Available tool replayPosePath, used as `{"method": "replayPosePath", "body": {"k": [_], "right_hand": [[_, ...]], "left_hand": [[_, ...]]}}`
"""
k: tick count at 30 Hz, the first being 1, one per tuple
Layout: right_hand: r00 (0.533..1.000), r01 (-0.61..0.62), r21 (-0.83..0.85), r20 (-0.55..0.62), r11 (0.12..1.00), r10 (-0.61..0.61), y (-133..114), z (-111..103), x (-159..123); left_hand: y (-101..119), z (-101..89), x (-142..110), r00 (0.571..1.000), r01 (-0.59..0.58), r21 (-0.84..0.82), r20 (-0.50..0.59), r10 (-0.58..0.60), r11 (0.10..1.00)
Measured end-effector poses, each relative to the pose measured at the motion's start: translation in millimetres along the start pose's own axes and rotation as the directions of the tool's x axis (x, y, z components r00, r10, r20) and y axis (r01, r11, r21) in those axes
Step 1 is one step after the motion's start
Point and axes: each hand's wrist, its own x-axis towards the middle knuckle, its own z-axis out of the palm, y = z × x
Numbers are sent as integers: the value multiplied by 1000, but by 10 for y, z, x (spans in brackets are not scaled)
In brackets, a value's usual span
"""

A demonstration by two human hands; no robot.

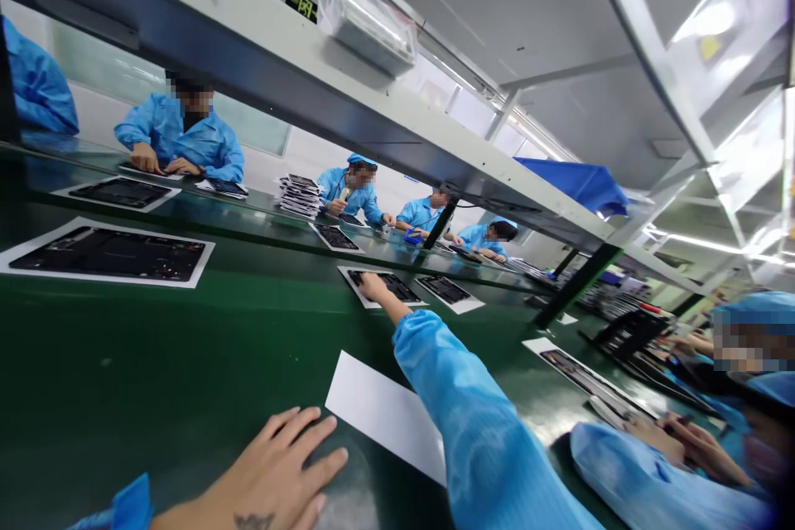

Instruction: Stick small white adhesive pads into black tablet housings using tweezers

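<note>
Your left hand (279,468) lies nearest, palm down over the green bench (186,381), fingers spread and gripping nothing. Just beyond its fingertips is a blank white sheet (385,414), its right side hidden by your blue right sleeve (463,402). At the right, a co-worker's blue sleeve (658,476) rests near a long strip-like panel (596,381).

Farther out, your right hand (373,288) reaches over the left part of a dark electronic device panel (401,286); you cannot tell from here whether its fingers pinch anything. That panel is flat, rectangular and nearly black, with small pale details and a white sheet showing around its edges. Your hand and wrist block some of it.

A similar panel (448,290) lies just to its right, and a larger-looking one (108,255) sits well apart to the left. Past them, a tall stack of sheets and panels (298,195) stands before seated co-workers in blue. An overhead shelf (298,91) cuts across your view, carrying a clear plastic box (369,21).
</note>
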Motion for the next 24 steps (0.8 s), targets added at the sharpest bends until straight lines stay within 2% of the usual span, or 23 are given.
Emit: {"method": "replayPosePath", "body": {"k": [4,8,11,13,16,18,21,23,24], "right_hand": [[999,34,29,25,999,-35,-122,21,-88],[997,82,79,-13,993,-82,-281,-76,-296],[981,188,136,-67,973,-180,-447,-229,-534],[955,292,176,-114,940,-275,-573,-348,-756],[874,483,228,-189,845,-449,-772,-510,-1218],[787,617,258,-237,744,-570,-883,-598,-1600],[663,747,306,-275,591,-696,-913,-726,-2197],[571,811,369,-334,453,-750,-790,-829,-2553],[546,821,417,-380,389,-746,-686,-883,-2710]], "left_hand": [[33,-87,11,999,16,-37,36,-15,999],[46,-236,47,996,58,-99,76,-50,993],[-153,-275,99,990,129,-58,57,-126,990],[-399,-302,150,985,172,58,-36,-171,983],[-748,-427,244,974,195,282,-168,-151,939],[-834,-574,304,974,207,406,-175,-146,890],[-664,-824,321,992,128,552,-59,-115,824],[-407,-952,241,999,15,613,23,-37,790],[-261,-991,163,999,-33,620,46,5,784]]}}
